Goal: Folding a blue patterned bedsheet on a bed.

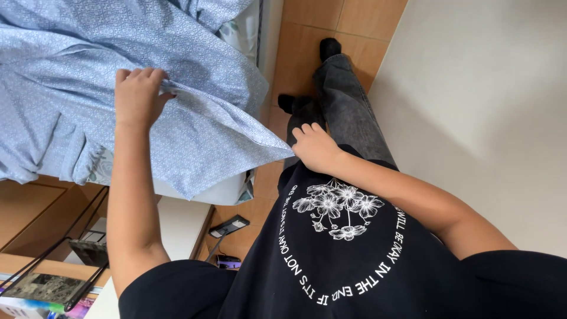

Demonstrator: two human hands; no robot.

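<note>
Hands at the edge of a blue patterned duvet cover (118,71) lying rumpled on the bed (224,192). The left hand (139,94) pinches a fold of the fabric between fingers and thumb; the right hand (316,147) grips its pointed corner near the grey trousers (348,112). The spreading appears only part done: creases and bunched cloth remain at the far side. Whether a duvet fills the cover cannot be told. No other containers are clearly visible.

Blue patterned sheet (118,77): runs off the top and left edges.
Left hand (139,88) grip: fingertips buried in a sheet fold.
Bed (224,189): mostly covered by sheet.
Right hand (316,147): fingertips hidden behind the sheet corner.
</note>
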